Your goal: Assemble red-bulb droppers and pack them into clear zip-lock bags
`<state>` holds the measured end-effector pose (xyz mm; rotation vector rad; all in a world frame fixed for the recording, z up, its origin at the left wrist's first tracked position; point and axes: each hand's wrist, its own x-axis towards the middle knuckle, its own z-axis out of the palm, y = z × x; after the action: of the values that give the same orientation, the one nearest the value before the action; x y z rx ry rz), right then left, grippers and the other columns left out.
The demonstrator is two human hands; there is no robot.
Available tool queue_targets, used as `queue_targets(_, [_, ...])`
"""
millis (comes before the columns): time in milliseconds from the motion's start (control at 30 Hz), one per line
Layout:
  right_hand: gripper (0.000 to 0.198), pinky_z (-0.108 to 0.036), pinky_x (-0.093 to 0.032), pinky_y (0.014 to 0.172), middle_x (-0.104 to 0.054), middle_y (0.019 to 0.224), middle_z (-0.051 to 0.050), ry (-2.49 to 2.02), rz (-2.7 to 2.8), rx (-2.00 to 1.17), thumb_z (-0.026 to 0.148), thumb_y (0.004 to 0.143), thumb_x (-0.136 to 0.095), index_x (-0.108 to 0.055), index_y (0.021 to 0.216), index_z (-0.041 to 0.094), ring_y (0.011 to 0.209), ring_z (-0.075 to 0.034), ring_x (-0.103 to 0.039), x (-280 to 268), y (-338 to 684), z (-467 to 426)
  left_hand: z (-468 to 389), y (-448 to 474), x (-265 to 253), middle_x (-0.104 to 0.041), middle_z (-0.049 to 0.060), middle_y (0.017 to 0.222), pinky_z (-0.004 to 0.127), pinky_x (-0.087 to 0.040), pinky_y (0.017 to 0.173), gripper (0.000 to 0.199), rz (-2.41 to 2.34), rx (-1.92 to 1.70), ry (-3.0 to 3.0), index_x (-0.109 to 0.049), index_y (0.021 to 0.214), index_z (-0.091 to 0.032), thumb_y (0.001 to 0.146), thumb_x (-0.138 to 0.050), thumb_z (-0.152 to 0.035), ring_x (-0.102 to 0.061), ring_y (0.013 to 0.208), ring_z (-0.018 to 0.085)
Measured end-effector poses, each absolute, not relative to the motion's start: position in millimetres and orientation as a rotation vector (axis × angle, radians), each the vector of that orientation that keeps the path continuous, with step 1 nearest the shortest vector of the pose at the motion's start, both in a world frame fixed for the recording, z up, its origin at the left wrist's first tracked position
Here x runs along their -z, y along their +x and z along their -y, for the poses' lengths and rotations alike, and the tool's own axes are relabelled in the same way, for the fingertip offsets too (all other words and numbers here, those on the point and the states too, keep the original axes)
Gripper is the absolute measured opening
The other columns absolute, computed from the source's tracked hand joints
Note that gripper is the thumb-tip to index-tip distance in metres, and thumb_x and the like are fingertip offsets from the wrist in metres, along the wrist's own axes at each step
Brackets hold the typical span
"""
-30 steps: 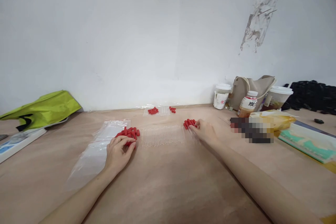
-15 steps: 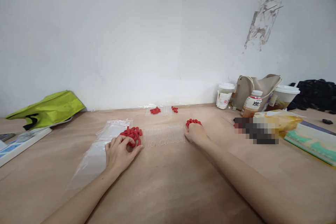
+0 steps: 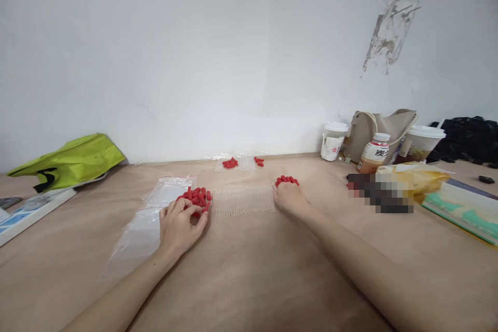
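Observation:
My left hand [image 3: 179, 225] is at a loose pile of red stoppers [image 3: 190, 194], its fingers curled and its thumb and index closed on a red stopper [image 3: 206, 208] at the near edge. Beside the pile lies a row of thin clear tubes [image 3: 243, 201], side by side on the table. At the row's right end rests my right hand [image 3: 290, 197], curled shut, fingertips hidden behind it. Just beyond its knuckles sits a cluster of red stoppers [image 3: 287, 180]. Whether that hand holds a tube or a stopper cannot be made out.
Clear zip bags [image 3: 134, 238] lie left of the pile. Against the wall are another bag [image 3: 247, 163] and small red pieces [image 3: 230, 163]. A cup [image 3: 333, 141], a bottle [image 3: 374, 153] and a grey bag [image 3: 383, 127] stand right. A power strip [image 3: 39, 212] lies left.
My left thumb has drawn in toward the index finger at the pile, and the hand has shifted slightly. My right hand stays at the row's right end.

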<state>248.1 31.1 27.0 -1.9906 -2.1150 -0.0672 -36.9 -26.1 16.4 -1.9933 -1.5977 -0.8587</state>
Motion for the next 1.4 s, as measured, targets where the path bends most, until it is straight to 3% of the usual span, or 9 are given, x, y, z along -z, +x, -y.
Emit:
queue_targets(167, [0.022, -0.032, -0.035, 0.073, -0.058, 0.084, -0.012, -1.588, 2.066, 0.187, 0.025, 0.087, -0.031, -0.05, 0.086, 0.014, 0.079, -0.02, -0.052, -27, 263, 0, 45, -30, -23, -0.054, 0.004, 0.082, 0.031, -0.039, 0.069, 0.011, 1.301, 1.001, -2.469, -0.061, 0.078, -0.019, 0.071, -0.053, -0.024, -0.051, 0.076, 0.018])
queue_targets(300, [0.013, -0.026, -0.038, 0.063, -0.058, 0.079, -0.005, -1.191, 2.156, -0.043, 0.021, 0.086, -0.035, -0.047, 0.084, 0.018, 0.07, -0.015, -0.052, -14, 262, 33, 59, -18, -23, -0.054, 0.002, 0.079, 0.023, -0.04, 0.055, 0.011, 1.264, 0.849, -2.897, -0.057, 0.079, -0.018, 0.071, -0.049, -0.015, -0.05, 0.062, 0.012])
queue_targets(467, [0.021, -0.03, -0.038, 0.073, -0.062, 0.086, -0.006, -1.008, 2.18, 0.016, 0.022, 0.088, -0.036, -0.054, 0.097, 0.017, 0.078, -0.016, -0.053, 8, 250, 47, 62, -5, -18, -0.055, 0.002, 0.083, 0.026, -0.041, 0.061, 0.017, 1.356, 0.862, -2.908, -0.055, 0.086, -0.018, 0.072, -0.057, -0.027, -0.052, 0.068, 0.015])
queue_targets(600, [0.025, -0.029, -0.036, 0.072, -0.062, 0.084, -0.006, -0.975, 2.175, 0.006, 0.019, 0.088, -0.035, -0.057, 0.1, 0.017, 0.075, -0.015, -0.054, 10, 247, 48, 59, 4, -13, -0.053, 0.0, 0.072, 0.024, -0.039, 0.058, 0.014, 1.486, 0.926, -2.901, -0.051, 0.071, -0.017, 0.081, -0.049, -0.027, -0.051, 0.066, 0.014])
queue_targets(800, [0.02, -0.029, -0.028, 0.072, -0.064, 0.078, -0.003, -0.938, 2.218, -0.07, 0.02, 0.086, -0.04, -0.06, 0.091, 0.02, 0.068, -0.012, -0.053, 1, 238, 64, 60, 10, -6, -0.056, -0.001, 0.075, 0.024, -0.041, 0.06, 0.01, 1.633, 1.162, -2.899, -0.048, 0.084, -0.019, 0.085, -0.044, -0.028, -0.053, 0.067, 0.013])
queue_targets(967, [0.019, -0.03, -0.023, 0.072, -0.065, 0.074, -0.001, -0.945, 2.199, -0.057, 0.021, 0.085, -0.042, -0.061, 0.089, 0.022, 0.062, -0.01, -0.051, 0, 232, 71, 64, 12, -7, -0.063, 0.0, 0.093, 0.024, -0.044, 0.07, 0.019, 1.603, 1.249, -2.944, -0.052, 0.102, -0.022, 0.085, -0.046, -0.028, -0.059, 0.082, 0.015])
queue_targets(1067, [0.019, -0.03, -0.022, 0.072, -0.066, 0.075, -0.001, -0.95, 2.197, -0.061, 0.021, 0.085, -0.043, -0.061, 0.09, 0.022, 0.064, -0.011, -0.052, 1, 231, 71, 66, 13, -9, -0.065, 0.0, 0.094, 0.024, -0.044, 0.073, 0.018, 1.546, 1.198, -2.97, -0.058, 0.098, -0.023, 0.085, -0.047, -0.03, -0.059, 0.085, 0.016])
queue_targets(1400, [0.02, -0.03, -0.02, 0.07, -0.065, 0.076, 0.002, -0.921, 2.334, -0.081, 0.018, 0.083, -0.045, -0.062, 0.093, 0.027, 0.066, -0.01, -0.053, -2, 235, 64, 69, 17, -9, -0.064, -0.002, 0.073, 0.02, -0.042, 0.063, 0.02, 1.398, 1.117, -3.007, -0.062, 0.083, -0.021, 0.086, -0.044, -0.029, -0.058, 0.067, 0.012])
